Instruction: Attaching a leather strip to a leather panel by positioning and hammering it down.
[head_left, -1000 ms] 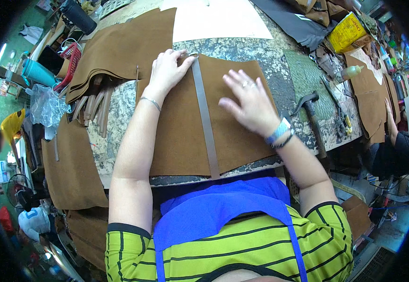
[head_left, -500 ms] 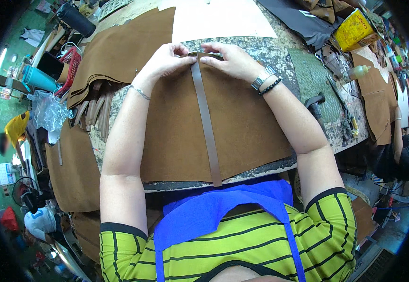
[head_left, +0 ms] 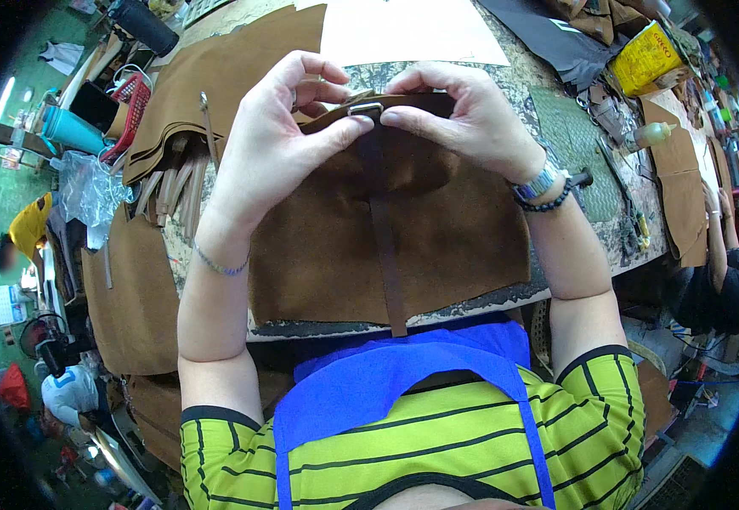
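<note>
A large brown leather panel (head_left: 463,246) lies over the near table edge, its far edge lifted toward me. A narrow leather strap (head_left: 384,246) runs down its middle and hangs slightly past the lower edge. At the raised edge a small metal loop (head_left: 366,109) shows on the strap. My left hand (head_left: 288,132) pinches the raised edge, thumb against the loop's near side and fingers behind. My right hand (head_left: 467,110) grips the same edge just right of the loop, its thumb in front. The fingertips behind the leather are hidden.
Stacked brown leather (head_left: 242,64) and a white sheet (head_left: 412,34) lie farther back. A hammer-like tool (head_left: 580,179), pliers (head_left: 639,231) and a squeeze bottle (head_left: 651,133) are at right. Leather strips (head_left: 169,195) bunch at left. Another person's hands (head_left: 718,201) are at far right.
Both hands have raised the panel's far edge off the table and tilted it toward me. The metal loop now shows between my thumbs, and the leather sags into folds.
</note>
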Action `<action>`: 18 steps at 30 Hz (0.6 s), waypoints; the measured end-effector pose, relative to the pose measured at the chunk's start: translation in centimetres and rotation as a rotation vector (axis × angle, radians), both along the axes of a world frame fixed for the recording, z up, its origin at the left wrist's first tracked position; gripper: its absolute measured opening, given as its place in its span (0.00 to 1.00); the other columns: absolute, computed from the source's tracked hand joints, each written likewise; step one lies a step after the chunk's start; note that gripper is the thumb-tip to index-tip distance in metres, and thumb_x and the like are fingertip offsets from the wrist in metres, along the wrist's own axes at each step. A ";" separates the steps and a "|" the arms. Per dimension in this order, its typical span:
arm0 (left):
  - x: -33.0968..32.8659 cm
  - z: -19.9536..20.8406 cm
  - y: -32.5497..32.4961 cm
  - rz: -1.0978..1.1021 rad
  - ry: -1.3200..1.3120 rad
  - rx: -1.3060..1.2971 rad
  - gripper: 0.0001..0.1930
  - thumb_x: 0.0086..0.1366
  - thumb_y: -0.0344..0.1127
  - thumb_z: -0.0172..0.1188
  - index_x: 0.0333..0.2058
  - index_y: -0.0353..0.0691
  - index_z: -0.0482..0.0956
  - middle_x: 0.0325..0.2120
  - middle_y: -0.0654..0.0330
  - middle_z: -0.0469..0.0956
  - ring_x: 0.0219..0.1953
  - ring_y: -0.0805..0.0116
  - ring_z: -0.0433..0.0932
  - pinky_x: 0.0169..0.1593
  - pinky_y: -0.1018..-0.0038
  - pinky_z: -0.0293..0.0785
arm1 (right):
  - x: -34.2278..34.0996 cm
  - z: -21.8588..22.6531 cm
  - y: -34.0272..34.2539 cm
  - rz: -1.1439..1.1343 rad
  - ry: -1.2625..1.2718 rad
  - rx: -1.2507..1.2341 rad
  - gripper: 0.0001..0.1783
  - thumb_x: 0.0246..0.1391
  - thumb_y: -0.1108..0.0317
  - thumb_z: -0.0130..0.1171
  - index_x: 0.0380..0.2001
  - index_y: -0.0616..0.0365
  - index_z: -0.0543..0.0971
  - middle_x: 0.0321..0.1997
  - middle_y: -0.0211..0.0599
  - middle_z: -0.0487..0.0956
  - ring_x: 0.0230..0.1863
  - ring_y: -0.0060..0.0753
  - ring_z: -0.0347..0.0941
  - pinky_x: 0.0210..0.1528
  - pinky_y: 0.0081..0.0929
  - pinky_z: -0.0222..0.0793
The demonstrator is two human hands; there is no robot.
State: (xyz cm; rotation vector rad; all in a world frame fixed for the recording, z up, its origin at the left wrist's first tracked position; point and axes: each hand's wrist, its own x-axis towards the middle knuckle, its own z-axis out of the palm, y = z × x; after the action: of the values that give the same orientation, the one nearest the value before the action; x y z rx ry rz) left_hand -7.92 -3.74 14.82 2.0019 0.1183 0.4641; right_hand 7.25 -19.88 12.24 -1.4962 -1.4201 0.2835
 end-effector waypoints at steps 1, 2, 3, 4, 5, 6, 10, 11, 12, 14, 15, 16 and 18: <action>-0.5 0.7 -0.6 0.013 -0.007 0.043 0.19 0.53 0.26 0.68 0.42 0.39 0.72 0.30 0.64 0.79 0.34 0.79 0.75 0.39 0.82 0.71 | -0.4 0.6 -0.5 0.009 0.013 0.017 0.13 0.51 0.65 0.65 0.38 0.60 0.80 0.36 0.39 0.81 0.40 0.29 0.77 0.45 0.25 0.72; -1.2 1.4 -1.1 0.034 -0.015 0.089 0.20 0.52 0.25 0.68 0.44 0.39 0.72 0.32 0.62 0.79 0.37 0.78 0.77 0.42 0.81 0.71 | -1.0 1.1 -0.7 0.026 0.026 0.035 0.13 0.51 0.65 0.66 0.38 0.60 0.80 0.36 0.38 0.81 0.40 0.28 0.77 0.45 0.24 0.72; -1.7 1.9 -1.5 0.027 -0.043 0.091 0.22 0.52 0.24 0.68 0.45 0.38 0.71 0.33 0.60 0.81 0.38 0.78 0.78 0.43 0.81 0.71 | -1.5 1.5 -0.9 0.032 0.024 0.034 0.13 0.51 0.65 0.66 0.38 0.60 0.80 0.36 0.38 0.81 0.40 0.28 0.77 0.45 0.24 0.72; -2.1 2.2 -1.9 0.031 -0.044 0.089 0.22 0.52 0.24 0.68 0.45 0.38 0.71 0.33 0.60 0.81 0.38 0.78 0.78 0.43 0.81 0.71 | -1.9 1.7 -1.1 0.039 0.030 0.070 0.13 0.51 0.65 0.66 0.39 0.59 0.80 0.36 0.36 0.81 0.40 0.27 0.77 0.45 0.24 0.72; -2.5 2.4 -2.2 0.034 -0.031 0.071 0.22 0.52 0.24 0.68 0.45 0.38 0.71 0.33 0.60 0.81 0.37 0.78 0.78 0.42 0.81 0.72 | -2.3 1.9 -1.1 0.047 0.033 0.107 0.13 0.51 0.66 0.66 0.39 0.59 0.80 0.37 0.35 0.81 0.40 0.25 0.77 0.45 0.23 0.72; -2.8 2.6 -2.5 0.037 -0.016 0.052 0.22 0.52 0.24 0.68 0.45 0.38 0.71 0.33 0.60 0.81 0.37 0.78 0.78 0.42 0.81 0.72 | -2.5 2.1 -1.1 0.051 0.031 0.106 0.13 0.51 0.66 0.66 0.39 0.59 0.80 0.37 0.35 0.81 0.40 0.25 0.77 0.45 0.23 0.72; -3.2 2.8 -3.1 0.063 -0.028 0.070 0.21 0.51 0.24 0.69 0.43 0.37 0.72 0.33 0.60 0.81 0.37 0.77 0.78 0.42 0.82 0.74 | -3.1 2.8 -1.2 0.042 -0.028 0.152 0.12 0.51 0.66 0.66 0.38 0.59 0.81 0.36 0.34 0.81 0.39 0.24 0.77 0.45 0.22 0.72; -3.2 2.8 -3.1 0.062 -0.030 0.070 0.21 0.51 0.24 0.69 0.43 0.37 0.72 0.33 0.60 0.81 0.37 0.77 0.78 0.42 0.82 0.74 | -3.1 2.9 -1.3 0.037 -0.025 0.137 0.11 0.51 0.66 0.65 0.37 0.59 0.81 0.36 0.33 0.81 0.39 0.23 0.76 0.45 0.22 0.72; -3.3 2.9 -3.1 0.063 -0.030 0.083 0.19 0.51 0.24 0.69 0.41 0.37 0.73 0.33 0.61 0.81 0.37 0.77 0.79 0.43 0.81 0.74 | -3.3 3.0 -1.3 0.036 -0.027 0.136 0.11 0.51 0.66 0.65 0.37 0.59 0.81 0.36 0.33 0.81 0.39 0.23 0.76 0.45 0.22 0.72; -3.4 2.8 -3.1 0.063 -0.032 0.095 0.17 0.51 0.23 0.69 0.40 0.37 0.74 0.32 0.61 0.81 0.37 0.77 0.79 0.44 0.81 0.74 | -3.6 3.1 -1.4 0.038 0.033 0.135 0.11 0.51 0.66 0.65 0.36 0.59 0.81 0.35 0.33 0.81 0.39 0.23 0.76 0.44 0.22 0.72; -3.3 2.6 -3.1 0.059 -0.065 0.052 0.15 0.52 0.25 0.69 0.37 0.37 0.75 0.31 0.63 0.81 0.35 0.79 0.78 0.42 0.82 0.74 | -3.6 3.1 -1.5 0.038 0.032 0.135 0.11 0.51 0.66 0.65 0.36 0.59 0.81 0.35 0.33 0.81 0.39 0.23 0.76 0.44 0.22 0.72; -3.3 2.5 -3.1 0.055 -0.097 0.010 0.13 0.52 0.27 0.69 0.35 0.38 0.76 0.29 0.64 0.81 0.34 0.80 0.78 0.39 0.83 0.74 | -3.7 3.0 -1.5 0.035 0.030 0.141 0.11 0.51 0.66 0.66 0.36 0.59 0.81 0.34 0.32 0.81 0.38 0.23 0.76 0.44 0.22 0.72; -3.4 2.6 -3.1 0.054 -0.099 0.026 0.12 0.52 0.27 0.69 0.35 0.38 0.76 0.30 0.65 0.81 0.34 0.81 0.78 0.40 0.83 0.74 | -3.8 3.0 -1.4 0.033 0.028 0.148 0.10 0.51 0.67 0.66 0.36 0.59 0.81 0.34 0.32 0.81 0.38 0.22 0.76 0.44 0.21 0.72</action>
State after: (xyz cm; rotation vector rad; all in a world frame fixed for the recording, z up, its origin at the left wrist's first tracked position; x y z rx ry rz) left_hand -11.31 -6.88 17.42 2.0005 0.1057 0.6010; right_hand 3.47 -21.31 15.29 -1.3444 -1.4136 0.2142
